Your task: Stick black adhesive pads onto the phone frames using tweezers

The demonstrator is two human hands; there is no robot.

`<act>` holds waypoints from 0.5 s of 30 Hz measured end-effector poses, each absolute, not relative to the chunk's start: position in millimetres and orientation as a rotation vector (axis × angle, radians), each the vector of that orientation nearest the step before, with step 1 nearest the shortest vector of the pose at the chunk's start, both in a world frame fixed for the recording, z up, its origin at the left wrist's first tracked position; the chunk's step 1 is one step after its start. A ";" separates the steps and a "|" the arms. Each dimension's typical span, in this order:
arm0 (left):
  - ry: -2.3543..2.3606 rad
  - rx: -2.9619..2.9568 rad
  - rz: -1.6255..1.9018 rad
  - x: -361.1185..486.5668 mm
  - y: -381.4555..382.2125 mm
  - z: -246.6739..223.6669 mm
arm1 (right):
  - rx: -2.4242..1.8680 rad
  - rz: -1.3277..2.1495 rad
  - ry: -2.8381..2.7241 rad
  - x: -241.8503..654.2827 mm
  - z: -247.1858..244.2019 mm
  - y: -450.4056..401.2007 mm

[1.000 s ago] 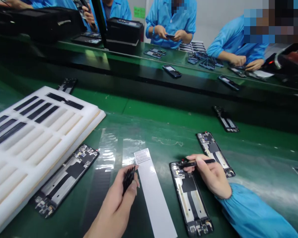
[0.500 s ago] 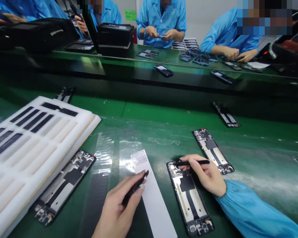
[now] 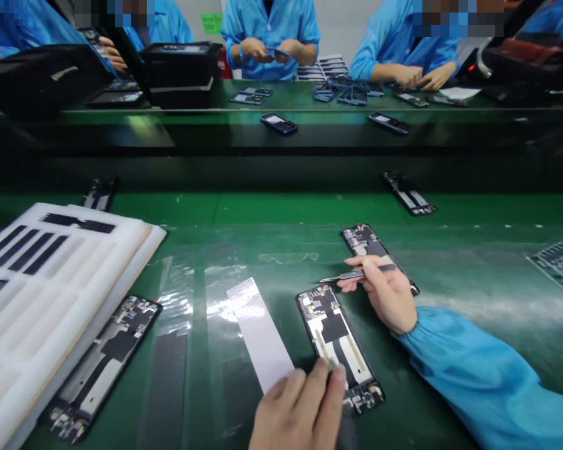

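Tweezers in the right hand, left hand low over an open phone body at right of centre.
The right hand (image 3: 385,294) has its fingers closed on the tweezers (image 3: 343,275), whose tips point left, just beside the upper end of the open phone body (image 3: 334,328) lying on the green counter (image 3: 281,209). The left hand (image 3: 298,409), at bottom centre, has its fingers bent over the lower part of that body; whether they grip anything cannot be told. A white strip (image 3: 261,337) runs down to the left hand, a second phone body (image 3: 362,237) lies partly behind the right hand, and a third phone body (image 3: 107,359) rests at lower left, beside a white foam tray (image 3: 141,234).
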State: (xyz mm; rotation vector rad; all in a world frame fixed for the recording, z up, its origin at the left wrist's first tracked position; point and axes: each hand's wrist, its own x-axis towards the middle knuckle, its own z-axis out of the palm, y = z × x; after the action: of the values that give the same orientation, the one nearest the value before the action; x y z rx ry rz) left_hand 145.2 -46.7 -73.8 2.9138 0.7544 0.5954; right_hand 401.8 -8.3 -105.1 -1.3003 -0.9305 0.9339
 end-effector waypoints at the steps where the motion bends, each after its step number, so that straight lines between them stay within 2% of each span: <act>1: 0.736 2.931 0.667 156.0 -52.7 -76.4 | -1.293 0.956 -0.918 401.5 -104.2 -9.0; 4: 0.733 2.910 0.903 180.5 -66.0 -86.7 | -1.299 1.005 -0.918 399.8 -100.3 -13.2; 7: 0.767 2.863 0.976 189.8 -72.4 -93.9 | -1.327 1.043 -0.936 399.0 -96.2 -17.7; 15: 0.550 3.045 0.464 183.5 -67.2 -74.2 | -1.290 1.137 -0.940 400.7 -89.9 -20.5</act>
State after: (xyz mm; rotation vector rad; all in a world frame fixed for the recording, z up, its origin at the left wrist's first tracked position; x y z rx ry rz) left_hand 183.5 -67.2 -74.2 3.0445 0.5498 0.4641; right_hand 400.7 -20.5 -89.9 -1.2905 -0.9400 1.1366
